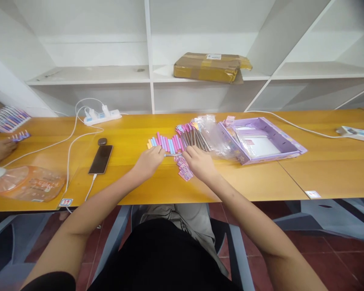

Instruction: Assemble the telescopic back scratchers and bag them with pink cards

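Between my hands runs a thin metal rod (171,154), held level just above the table. My left hand (150,161) is closed around its left end, my right hand (200,161) around its right end; both ends are hidden in my fingers. Just beyond lies a row of small coloured tubes (170,143) in yellow, blue, pink and purple. Right of these is a bundle of metal rods (197,139) with pink, purple and orange hand- or fork-shaped heads. Small pink printed cards (185,171) lie scattered beneath and between my hands.
A clear plastic bag (215,139) touches a purple cardboard tray (291,150) on the right. To the left are a phone (101,159), a power strip (104,117), cables and a large bottle (30,184). Another person's hand (1,150) is at far left. A taped carton (206,68) sits on the shelf.
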Available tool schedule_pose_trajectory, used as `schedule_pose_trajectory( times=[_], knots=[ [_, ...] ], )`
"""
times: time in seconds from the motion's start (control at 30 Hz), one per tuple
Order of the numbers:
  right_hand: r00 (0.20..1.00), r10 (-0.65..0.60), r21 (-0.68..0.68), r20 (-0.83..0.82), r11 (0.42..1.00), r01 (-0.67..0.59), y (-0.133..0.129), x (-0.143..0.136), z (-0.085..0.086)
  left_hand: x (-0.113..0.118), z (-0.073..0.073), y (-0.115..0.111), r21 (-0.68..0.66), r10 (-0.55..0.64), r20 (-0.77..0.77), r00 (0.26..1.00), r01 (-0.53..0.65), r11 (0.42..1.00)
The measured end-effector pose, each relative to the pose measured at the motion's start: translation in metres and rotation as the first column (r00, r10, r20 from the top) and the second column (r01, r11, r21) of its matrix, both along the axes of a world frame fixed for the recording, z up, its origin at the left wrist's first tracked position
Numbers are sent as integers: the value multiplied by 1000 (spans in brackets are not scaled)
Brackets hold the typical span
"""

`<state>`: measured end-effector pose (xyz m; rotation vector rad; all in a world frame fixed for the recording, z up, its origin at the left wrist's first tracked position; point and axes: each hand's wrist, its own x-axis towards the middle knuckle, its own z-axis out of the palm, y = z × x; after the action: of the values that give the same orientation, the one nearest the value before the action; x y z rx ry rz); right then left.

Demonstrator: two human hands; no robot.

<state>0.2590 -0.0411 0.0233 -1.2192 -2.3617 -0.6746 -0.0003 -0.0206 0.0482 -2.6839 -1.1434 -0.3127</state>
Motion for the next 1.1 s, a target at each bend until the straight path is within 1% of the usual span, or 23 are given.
schedule_pose_trajectory(
  times=[0.07,0.1,0.13,0.17,0.2,0.27,0.3,0.33,0.37,0.4,0.47,0.6,0.77,0.87,1.0,1.1],
  knots=[
    [999,-45,9,-7,999,45,1,23,-1,-15,4,8,15,20,-4,1000,-20,1000],
    [997,-75,15,-11,997,75,1,42,-2,-29,7,13,23,23,5,1000,-23,999],
    [994,-105,22,-18,994,105,1,66,-2,-48,10,18,33,24,21,999,-24,999],
    [990,-138,30,-32,990,139,-1,94,-2,-71,14,24,42,-2,29,1000,1,999],
    [986,-161,40,-49,986,163,-3,124,-2,-97,17,29,53,-52,19,998,51,997],
    [971,-215,94,-104,970,225,-10,183,-1,-149,23,36,154,-46,51,998,38,987],
    [972,-211,99,-100,970,221,-15,206,0,-171,25,38,193,-33,62,997,21,981],
    [975,-204,89,-87,973,211,-19,224,1,-188,27,39,210,-34,66,997,20,977],
    [975,-210,74,-76,974,216,-23,237,2,-200,27,38,187,-9,35,999,3,982],
    [975,-214,60,-64,974,218,-25,243,3,-207,26,36,183,9,15,1000,-12,983],
    [967,-246,45,-61,967,249,-29,242,4,-207,24,31,178,36,-19,999,-32,983],
    [951,-302,31,-66,952,304,-33,229,6,-191,20,20,186,26,-60,998,-15,982],
    [935,-343,-20,-89,939,343,-43,232,6,-186,25,13,201,6,-22,1000,-2,980],
    [935,-337,-45,-108,941,334,-47,231,2,-184,27,10,165,-9,18,1000,6,986],
    [928,-352,-33,-126,936,350,-51,230,-4,-180,24,7,164,4,25,1000,-8,986],
    [915,-383,-18,-129,923,384,-51,235,-4,-182,21,5,150,8,32,999,-13,989]
  ],
)
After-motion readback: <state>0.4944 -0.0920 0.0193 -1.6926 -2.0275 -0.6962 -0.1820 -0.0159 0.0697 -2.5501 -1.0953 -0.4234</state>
